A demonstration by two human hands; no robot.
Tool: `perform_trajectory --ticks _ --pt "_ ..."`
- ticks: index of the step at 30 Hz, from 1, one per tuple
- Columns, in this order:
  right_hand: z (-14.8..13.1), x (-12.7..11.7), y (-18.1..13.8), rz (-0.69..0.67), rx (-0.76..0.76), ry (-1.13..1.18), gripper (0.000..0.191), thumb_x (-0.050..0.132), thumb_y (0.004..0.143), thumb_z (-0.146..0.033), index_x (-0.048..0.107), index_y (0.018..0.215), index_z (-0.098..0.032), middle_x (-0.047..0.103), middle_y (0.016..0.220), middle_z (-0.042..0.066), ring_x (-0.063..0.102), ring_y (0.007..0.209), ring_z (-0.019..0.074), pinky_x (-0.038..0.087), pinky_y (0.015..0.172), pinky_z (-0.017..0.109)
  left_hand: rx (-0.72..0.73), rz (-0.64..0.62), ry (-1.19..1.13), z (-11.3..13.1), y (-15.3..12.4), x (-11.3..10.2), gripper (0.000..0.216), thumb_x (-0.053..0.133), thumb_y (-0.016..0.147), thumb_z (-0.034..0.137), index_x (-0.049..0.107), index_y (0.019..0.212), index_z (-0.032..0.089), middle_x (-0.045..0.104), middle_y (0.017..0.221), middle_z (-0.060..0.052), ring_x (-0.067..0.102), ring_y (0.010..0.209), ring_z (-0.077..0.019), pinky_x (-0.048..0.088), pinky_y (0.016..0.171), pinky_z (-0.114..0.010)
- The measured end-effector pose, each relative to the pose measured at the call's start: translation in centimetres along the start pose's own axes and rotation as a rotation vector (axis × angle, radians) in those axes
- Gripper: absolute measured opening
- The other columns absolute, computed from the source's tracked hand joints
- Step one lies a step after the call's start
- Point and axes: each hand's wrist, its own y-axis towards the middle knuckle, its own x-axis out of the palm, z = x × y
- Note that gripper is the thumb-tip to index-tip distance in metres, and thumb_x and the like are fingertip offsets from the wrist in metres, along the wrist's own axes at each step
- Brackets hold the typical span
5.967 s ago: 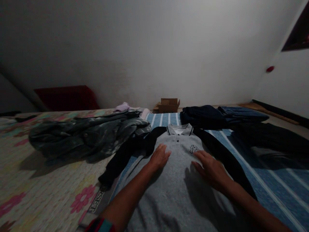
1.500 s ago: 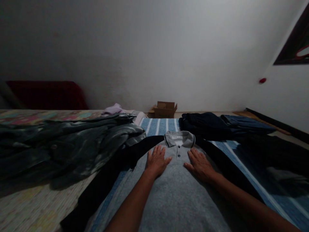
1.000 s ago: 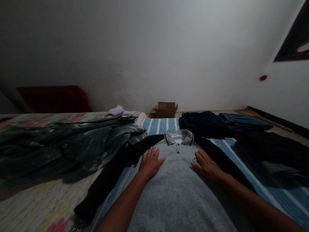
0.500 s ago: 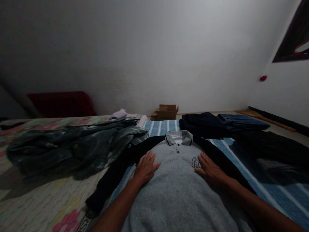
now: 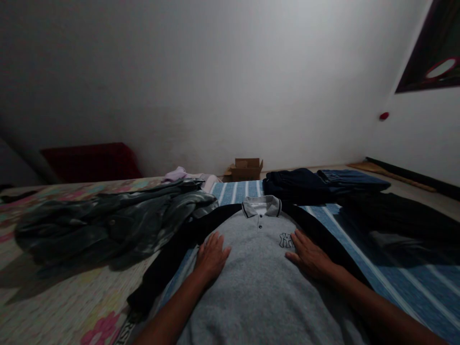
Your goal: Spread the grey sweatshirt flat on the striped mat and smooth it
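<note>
Clearance around the shirt on the bed

Left of the left hand (image 5: 211, 255): black sleeve (image 5: 168, 258), then crumpled jacket (image 5: 108, 225) block. Right of the right hand (image 5: 309, 258): striped sheet (image 5: 388, 273) open; folded dark clothes (image 5: 305, 184) crowd the collar's far side.

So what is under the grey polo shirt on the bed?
The grey polo shirt lies on a blue striped sheet, which shows beside it. Both hands press flat on top. Anything else beneath the shirt is covered.

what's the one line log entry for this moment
left hand: flat on grey polo shirt | right hand: flat on shirt by chest logo | shirt: spread on striped blue sheet | dark jacket: left
</note>
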Motion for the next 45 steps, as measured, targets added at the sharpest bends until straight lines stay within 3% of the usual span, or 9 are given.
perform_trajectory --ticks 10,16,38,40,42,45 --pt "0.0 0.6 0.2 0.001 0.028 -0.006 0.077 0.031 0.090 -0.058 0.021 0.145 -0.006 0.009 0.152 0.016 0.008 0.139 0.0259 0.012 0.113 0.039 0.136 0.082 -0.112 6.2 1.8 0.2 0.038 0.040 0.089 0.033 0.055 0.118 0.014 0.041 0.142 -0.014 0.031 0.134 -0.0232 0.024 0.109 -0.040" --pt "-0.2 0.6 0.0 0.013 0.035 0.009 0.077 0.030 0.089 -0.058 0.020 0.145 -0.007 0.007 0.152 0.015 0.006 0.139 0.0248 0.010 0.113 0.039 0.177 0.133 -0.183 8.6 3.4 0.9 0.034 0.044 0.087 0.030 0.057 0.115 0.015 0.043 0.140 -0.012 0.034 0.132 -0.0205 0.025 0.109 -0.034" --pt "0.9 2.8 0.1 0.120 0.042 -0.091 0.075 0.029 0.088 -0.062 0.030 0.143 -0.011 0.016 0.151 0.011 0.014 0.139 0.0254 0.016 0.113 0.039 0.101 0.148 -0.415 10.1 4.6 2.4 0.038 0.050 0.081 0.023 0.057 0.118 0.020 0.046 0.138 -0.007 0.032 0.133 -0.0216 0.019 0.111 -0.040" --pt "0.8 2.4 0.2 0.120 0.042 -0.114 0.074 0.033 0.087 -0.061 0.032 0.142 -0.011 0.020 0.150 0.013 0.017 0.138 0.0272 0.019 0.112 0.040 0.115 0.161 -0.429 10.0 4.6 2.4 0.038 0.050 0.081 0.023 0.058 0.118 0.021 0.047 0.138 -0.007 0.032 0.133 -0.0215 0.019 0.111 -0.041" --pt "0.3 1.2 0.6 0.113 0.026 -0.128 0.067 0.037 0.086 -0.057 0.043 0.136 -0.013 0.033 0.145 0.015 0.030 0.133 0.0292 0.029 0.106 0.041 0.124 0.171 -0.439 10.0 4.5 2.5 0.039 0.051 0.080 0.023 0.059 0.117 0.020 0.048 0.137 -0.007 0.033 0.132 -0.0222 0.021 0.110 -0.041" --pt "-1.4 -1.0 2.1 0.135 -0.023 -0.083 0.042 0.037 0.088 -0.045 0.063 0.108 -0.019 0.059 0.117 0.012 0.056 0.104 0.0251 0.044 0.086 0.034 0.131 0.177 -0.444 10.0 4.4 2.4 0.038 0.050 0.080 0.024 0.061 0.116 0.020 0.049 0.136 -0.008 0.034 0.131 -0.0230 0.022 0.110 -0.041"
